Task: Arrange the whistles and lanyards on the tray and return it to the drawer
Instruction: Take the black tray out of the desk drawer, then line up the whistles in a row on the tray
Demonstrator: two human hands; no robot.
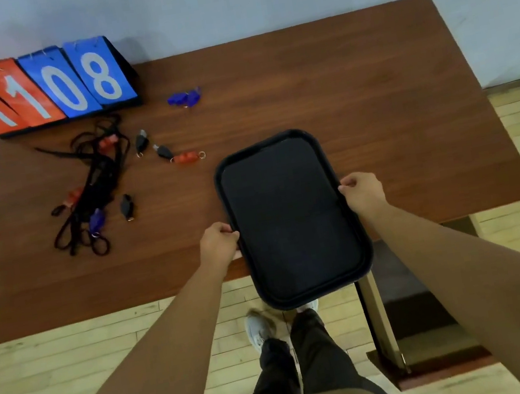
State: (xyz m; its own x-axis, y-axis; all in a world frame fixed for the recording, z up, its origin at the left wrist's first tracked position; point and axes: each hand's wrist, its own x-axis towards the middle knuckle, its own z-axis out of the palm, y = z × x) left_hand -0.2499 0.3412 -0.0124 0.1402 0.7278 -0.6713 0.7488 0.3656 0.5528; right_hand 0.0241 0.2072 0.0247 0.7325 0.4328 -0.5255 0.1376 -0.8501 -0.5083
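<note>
Over the near edge of the bench (371,94) I hold the black tray (292,219), and nothing lies on it. My left hand (218,246) is closed around the left rim of the tray, and my right hand (362,192) is closed around the right rim. About half of the tray is above the bench, the other half hangs past the edge, above the floor. Left of the tray, well apart from it, lies a heap of black lanyards (94,189) with whistles among them. One red whistle (187,157) lies nearer to the tray, and blue whistles (185,98) lie farther back. Behind the lanyards stands a scoreboard (37,92).
</note>
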